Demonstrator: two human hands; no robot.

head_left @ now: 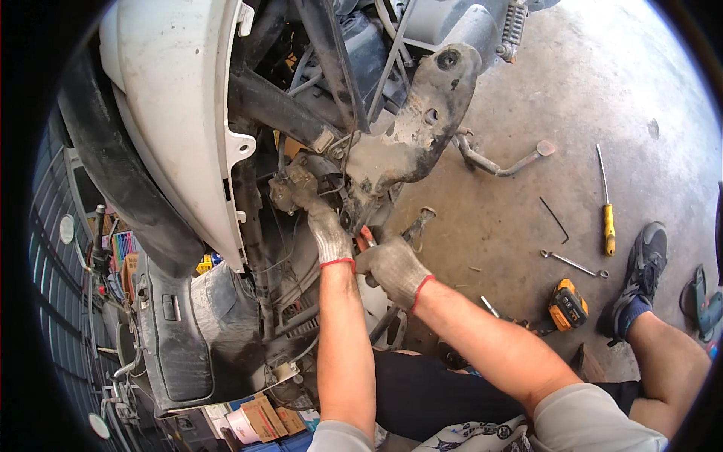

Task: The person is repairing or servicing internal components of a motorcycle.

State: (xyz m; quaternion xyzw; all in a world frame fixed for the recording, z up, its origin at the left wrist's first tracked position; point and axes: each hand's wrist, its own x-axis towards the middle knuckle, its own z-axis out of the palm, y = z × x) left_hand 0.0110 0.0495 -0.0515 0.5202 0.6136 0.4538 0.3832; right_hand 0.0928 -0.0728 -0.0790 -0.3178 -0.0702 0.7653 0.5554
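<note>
My left hand (325,226), in a dirty knit glove with a red cuff, reaches in beside the motorcycle frame. Its fingers are closed around a greasy metal part (290,184), whose kind is hard to make out. My right hand (394,270), gloved alike, is closed on a red-handled tool (367,237) just to the right of the left wrist. The tool's working end is hidden among the parts. Above both hands spreads a worn metal bracket (392,154) of the motorcycle. Thin cables (282,252) hang left of my left hand.
A white body panel (177,98) curves down at the left, beside a black seat (181,331). On the concrete floor at right lie a yellow-handled screwdriver (608,218), a hex key (555,220), a wrench (574,263) and a yellow-black power tool (568,305). A pedal lever (504,162) juts out.
</note>
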